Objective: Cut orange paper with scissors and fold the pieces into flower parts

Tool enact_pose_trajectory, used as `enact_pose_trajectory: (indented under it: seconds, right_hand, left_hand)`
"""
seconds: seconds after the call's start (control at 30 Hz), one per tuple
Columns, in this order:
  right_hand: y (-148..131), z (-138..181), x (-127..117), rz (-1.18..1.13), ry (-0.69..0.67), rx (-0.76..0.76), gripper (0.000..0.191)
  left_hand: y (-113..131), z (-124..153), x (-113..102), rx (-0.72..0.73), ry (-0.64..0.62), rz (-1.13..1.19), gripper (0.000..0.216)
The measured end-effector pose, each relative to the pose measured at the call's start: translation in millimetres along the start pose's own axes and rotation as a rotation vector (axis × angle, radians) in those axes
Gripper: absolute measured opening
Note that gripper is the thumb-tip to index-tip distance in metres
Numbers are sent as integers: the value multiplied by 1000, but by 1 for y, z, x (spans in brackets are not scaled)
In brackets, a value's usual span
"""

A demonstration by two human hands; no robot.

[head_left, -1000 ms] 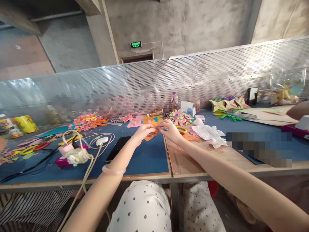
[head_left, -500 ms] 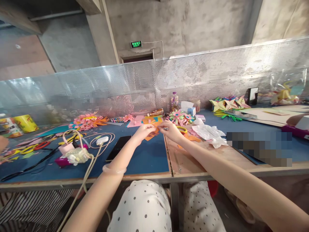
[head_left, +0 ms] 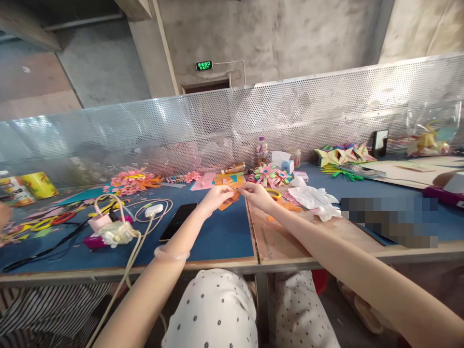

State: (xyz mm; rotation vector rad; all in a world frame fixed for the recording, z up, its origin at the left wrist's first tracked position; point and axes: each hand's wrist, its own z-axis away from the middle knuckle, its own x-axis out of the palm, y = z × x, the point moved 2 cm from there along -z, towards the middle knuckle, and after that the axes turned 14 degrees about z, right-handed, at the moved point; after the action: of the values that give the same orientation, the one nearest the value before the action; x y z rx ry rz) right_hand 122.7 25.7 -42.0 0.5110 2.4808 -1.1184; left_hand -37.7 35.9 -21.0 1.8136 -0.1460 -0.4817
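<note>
My left hand (head_left: 215,198) and my right hand (head_left: 258,196) meet over the middle of the table, fingertips almost touching. Both are closed in a pinch on a small piece of orange paper (head_left: 235,195), its shape mostly covered by the fingers. Beneath and behind it lie orange paper scraps (head_left: 226,203) and orange and pink sheets (head_left: 203,182). A roll of yellow tape (head_left: 273,194) sits just right of my right hand. Behind that is a pink and green paper flower cluster (head_left: 270,175). A black phone (head_left: 179,221) lies beside my left forearm.
To the left are a power adapter with cables (head_left: 114,232), scissors (head_left: 63,217) and pink paper flowers (head_left: 132,181). Crumpled white plastic (head_left: 315,199), a tissue pack (head_left: 286,165) and a bottle (head_left: 262,151) stand or lie at right. A perforated metal screen (head_left: 290,111) borders the back.
The fingers of my right hand have shifted slightly, straightening a little around the orange paper. My left hand looks nearly unchanged, and the table items stay in place.
</note>
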Motion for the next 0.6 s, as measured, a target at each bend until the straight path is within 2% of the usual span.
enact_pose_trajectory:
  seconds: [0.13, 0.37, 0.6]
  right_hand:
    - [4, 0, 1, -74, -41, 70, 27]
    - [8, -1, 2, -47, -45, 112, 26]
    - [7, -1, 1, -92, -65, 123, 27]
  left_hand:
    - [1, 0, 0, 17, -1, -19, 20]
    - [0, 0, 2, 24, -50, -9, 20]
    - [2, 2, 2, 2, -21, -8, 16]
